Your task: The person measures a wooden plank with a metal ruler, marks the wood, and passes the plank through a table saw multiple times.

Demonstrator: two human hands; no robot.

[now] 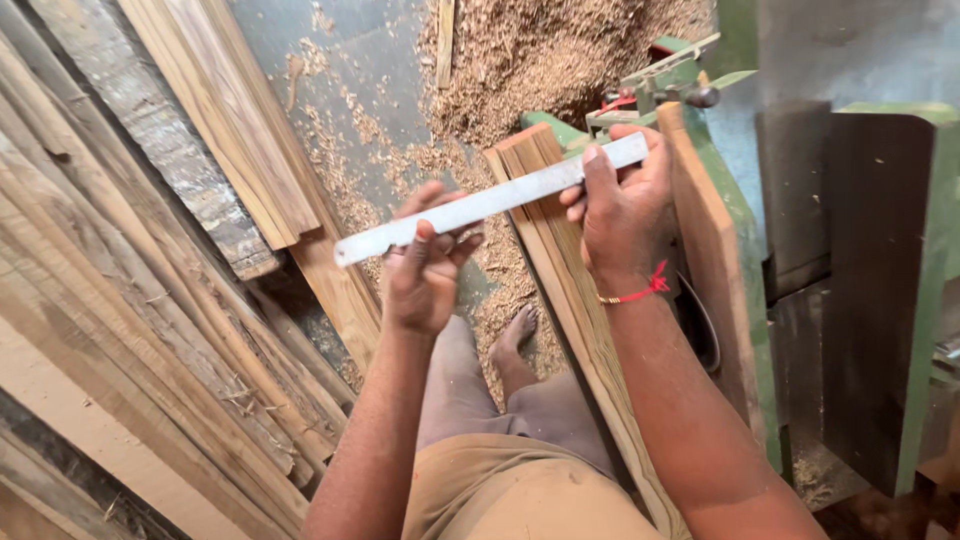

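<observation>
Tan trousers point(520, 490) fill the near edge, one bare foot point(515, 335) planted on the dusty floor below, and both forearms reach up into the middle of the scene. Left hand point(425, 265) is clenched around the near-left end of a long, flat steel ruler point(490, 200), thumb pressed over its dull grey face; right hand point(625, 195) pinches the far-right end, fingers wrapped over the top edge, a red thread point(640, 290) tied at that wrist. So the ruler sits level between the two hands, slanting up to the right, crossing the end of a rough, grainy wooden plank point(560, 270) that leans beside a green machine point(740, 230). On the left, long weathered planks point(150, 260) are stacked at a slant, splintery and pale. Far ahead, a heap of curly sawdust point(540, 60) spreads over the grey floor, thinning towards the foot. Dark flat panels point(860, 280) stand at the right.
</observation>
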